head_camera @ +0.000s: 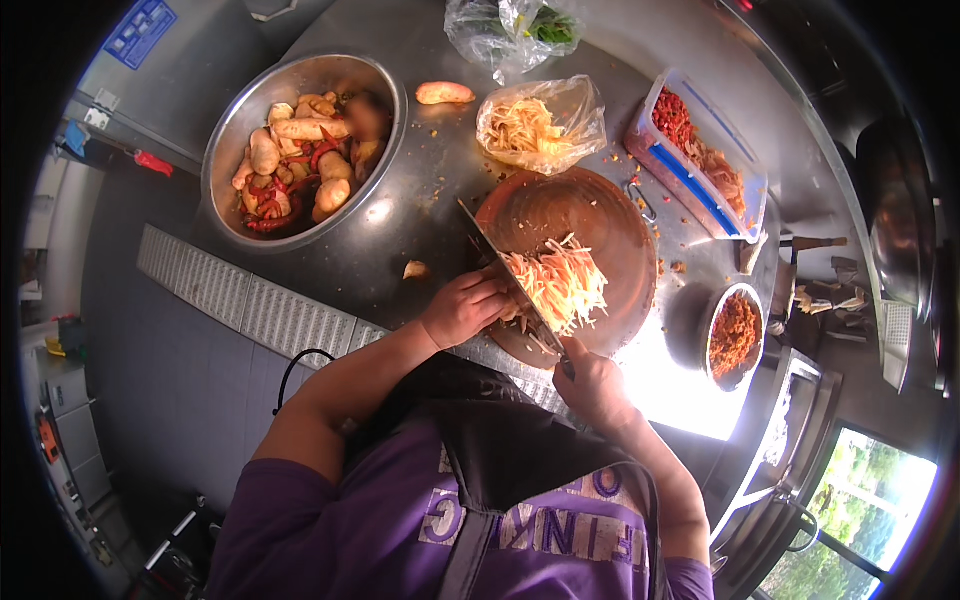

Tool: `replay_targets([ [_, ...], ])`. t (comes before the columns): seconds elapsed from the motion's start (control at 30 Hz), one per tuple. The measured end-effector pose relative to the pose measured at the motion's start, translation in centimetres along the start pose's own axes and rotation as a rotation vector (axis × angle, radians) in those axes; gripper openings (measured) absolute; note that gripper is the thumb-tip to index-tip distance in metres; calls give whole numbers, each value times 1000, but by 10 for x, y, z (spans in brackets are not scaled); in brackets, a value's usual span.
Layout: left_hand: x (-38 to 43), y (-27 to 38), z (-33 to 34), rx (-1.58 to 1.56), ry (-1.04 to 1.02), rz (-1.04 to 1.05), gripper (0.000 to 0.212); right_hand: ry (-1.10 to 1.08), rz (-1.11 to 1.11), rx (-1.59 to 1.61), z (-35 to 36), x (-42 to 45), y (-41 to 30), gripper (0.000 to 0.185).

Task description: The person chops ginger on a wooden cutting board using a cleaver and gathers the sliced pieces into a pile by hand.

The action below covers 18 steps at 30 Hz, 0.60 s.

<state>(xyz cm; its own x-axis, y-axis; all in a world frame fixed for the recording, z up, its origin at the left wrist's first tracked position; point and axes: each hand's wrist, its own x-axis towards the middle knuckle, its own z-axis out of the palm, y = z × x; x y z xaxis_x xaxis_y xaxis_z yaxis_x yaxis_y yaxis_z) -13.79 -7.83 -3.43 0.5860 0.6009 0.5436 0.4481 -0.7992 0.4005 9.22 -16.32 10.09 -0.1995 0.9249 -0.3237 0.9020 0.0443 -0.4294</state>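
My right hand (596, 386) grips the handle of a cleaver (511, 271), whose blade slants across the left part of a round wooden chopping board (630, 225). Curled fingers of my left hand (469, 306) press a pale vegetable piece (511, 306) against the blade's left side; fingers and blade hide most of it. To the right of the blade lies a heap of pale pinkish vegetable shreds (566, 281). Beyond the board, an open clear plastic bag (585, 124) holds cut pale strips (521, 127).
A large steel bowl (214, 176) of root vegetables and red peppers stands left on the steel table (420, 195). One loose root (445, 93) and a scrap (415, 270) lie nearby. Rightward are a plastic container (686, 180), a metal hook (641, 201) and a bowl of reddish chopped food (735, 334).
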Motion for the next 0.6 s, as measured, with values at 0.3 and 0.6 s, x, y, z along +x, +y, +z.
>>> replay_targets([
  [0.3, -4, -2, 4, -39, 14, -25, 20, 6, -14, 27, 2, 2, -5, 26],
  [0.6, -4, 0, -2, -30, 30, 0, 21, -16, 60, 48, 9, -3, -6, 24],
])
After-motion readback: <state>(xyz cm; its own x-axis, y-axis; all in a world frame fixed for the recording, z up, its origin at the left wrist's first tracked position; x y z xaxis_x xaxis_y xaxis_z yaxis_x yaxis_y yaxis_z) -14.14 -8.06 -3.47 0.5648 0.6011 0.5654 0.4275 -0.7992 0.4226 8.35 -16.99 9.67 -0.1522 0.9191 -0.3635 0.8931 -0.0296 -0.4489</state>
